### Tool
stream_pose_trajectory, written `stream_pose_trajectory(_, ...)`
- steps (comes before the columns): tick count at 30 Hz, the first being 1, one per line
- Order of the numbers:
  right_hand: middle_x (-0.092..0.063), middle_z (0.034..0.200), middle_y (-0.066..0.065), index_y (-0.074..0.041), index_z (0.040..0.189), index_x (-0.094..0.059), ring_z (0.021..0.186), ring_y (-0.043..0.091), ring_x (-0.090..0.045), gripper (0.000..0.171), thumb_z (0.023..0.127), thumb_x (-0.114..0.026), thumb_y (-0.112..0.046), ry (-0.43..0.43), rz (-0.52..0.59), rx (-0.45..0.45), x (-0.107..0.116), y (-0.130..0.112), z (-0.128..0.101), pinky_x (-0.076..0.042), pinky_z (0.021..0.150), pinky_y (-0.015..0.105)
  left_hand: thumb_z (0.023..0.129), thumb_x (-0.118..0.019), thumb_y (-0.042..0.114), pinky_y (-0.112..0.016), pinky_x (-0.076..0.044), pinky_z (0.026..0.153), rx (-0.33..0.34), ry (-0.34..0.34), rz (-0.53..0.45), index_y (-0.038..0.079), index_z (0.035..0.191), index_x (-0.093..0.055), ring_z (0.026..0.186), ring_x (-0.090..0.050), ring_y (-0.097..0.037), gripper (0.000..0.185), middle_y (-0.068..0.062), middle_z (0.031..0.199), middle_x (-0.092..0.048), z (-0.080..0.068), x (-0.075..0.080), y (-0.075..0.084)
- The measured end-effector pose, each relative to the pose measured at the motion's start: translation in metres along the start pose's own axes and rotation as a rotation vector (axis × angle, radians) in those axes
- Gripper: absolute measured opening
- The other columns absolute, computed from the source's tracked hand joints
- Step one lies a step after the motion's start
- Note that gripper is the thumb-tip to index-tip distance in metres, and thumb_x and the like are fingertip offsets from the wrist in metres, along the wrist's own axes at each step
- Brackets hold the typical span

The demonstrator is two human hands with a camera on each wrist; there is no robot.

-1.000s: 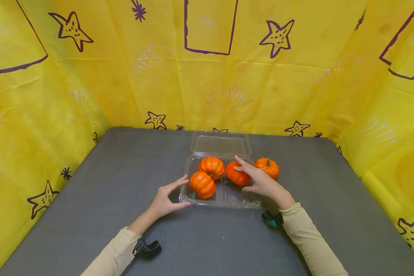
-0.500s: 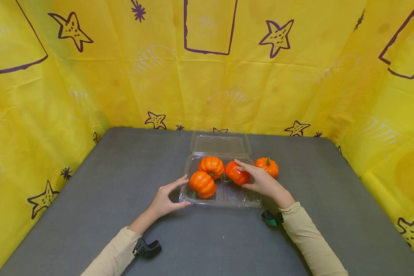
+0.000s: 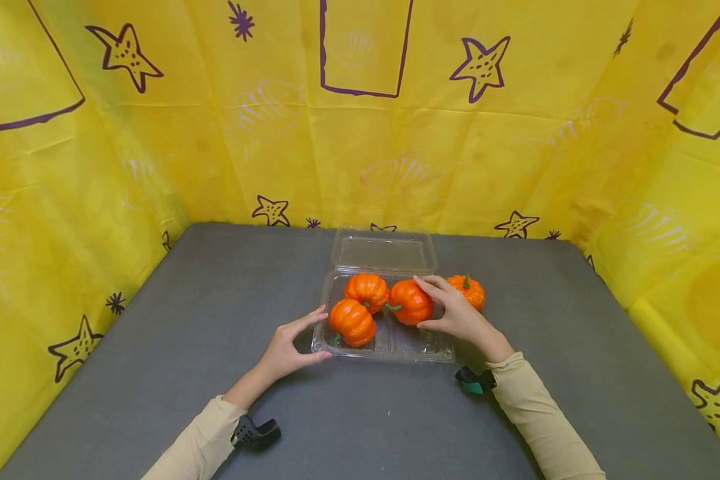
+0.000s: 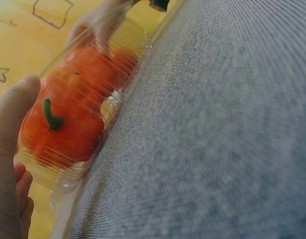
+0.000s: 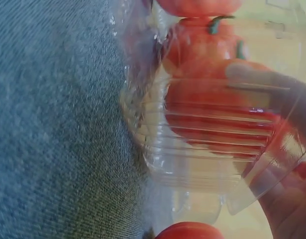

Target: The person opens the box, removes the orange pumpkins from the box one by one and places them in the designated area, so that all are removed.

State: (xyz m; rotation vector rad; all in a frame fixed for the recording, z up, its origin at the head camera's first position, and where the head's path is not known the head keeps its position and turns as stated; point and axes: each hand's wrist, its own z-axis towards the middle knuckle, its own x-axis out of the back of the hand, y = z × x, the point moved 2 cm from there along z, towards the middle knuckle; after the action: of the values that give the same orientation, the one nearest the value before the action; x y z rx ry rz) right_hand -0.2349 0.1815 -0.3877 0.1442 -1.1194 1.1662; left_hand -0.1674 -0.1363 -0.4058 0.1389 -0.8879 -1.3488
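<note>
A clear plastic clamshell container (image 3: 390,343) lies on the grey table with its lid (image 3: 384,250) folded back. Two orange pumpkins (image 3: 367,291) (image 3: 351,322) sit in its left half. My right hand (image 3: 441,308) grips a third pumpkin (image 3: 407,303) in the right half, fingers over the top and thumb at the front. Seen through the wall in the right wrist view are that pumpkin (image 5: 217,104) and a fingertip (image 5: 252,74). My left hand (image 3: 309,337) holds the container's front left corner between thumb and fingers. In the left wrist view my thumb (image 4: 13,109) presses the wall beside a pumpkin (image 4: 63,124).
A fourth pumpkin (image 3: 469,291) stands on the table just right of the container, behind my right hand. Grey tabletop (image 3: 216,300) stretches left, right and in front. Yellow star-printed sheets (image 3: 156,133) wall in the back and both sides.
My right hand has shifted the third pumpkin slightly left and back and turned it so its green stem points left. The left hand and the container have stayed put.
</note>
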Motion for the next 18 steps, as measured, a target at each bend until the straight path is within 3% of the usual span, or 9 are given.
stream_pose_trajectory(7, -0.049, 0.117, 0.014, 0.001, 0.121, -0.052, 0.104, 0.028, -0.049, 0.072, 0.058, -0.085, -0.013, 0.021, 0.091, -0.047, 0.0001, -0.0009, -0.0008, -0.045, 0.082, 0.040, 0.055, -0.082, -0.001, -0.027, -0.035, 0.094, 0.007, -0.005, 0.004, -0.013, 0.108, -0.055, 0.103, -0.050, -0.042, 0.061, -0.032, 0.115, -0.050, 0.0004, 0.0006, 0.0018)
stream_pose_trajectory(18, -0.058, 0.112, 0.013, -0.001, 0.117, -0.056, 0.100, 0.027, -0.054, 0.074, 0.055, -0.086, -0.028, 0.080, -0.002, -0.119, 0.0037, 0.0062, -0.0038, -0.045, 0.081, 0.043, 0.055, -0.082, -0.001, -0.027, -0.036, 0.094, 0.000, 0.004, 0.007, -0.013, 0.107, -0.055, 0.102, -0.051, -0.044, 0.060, -0.032, 0.113, -0.050, 0.0015, 0.0010, 0.0029)
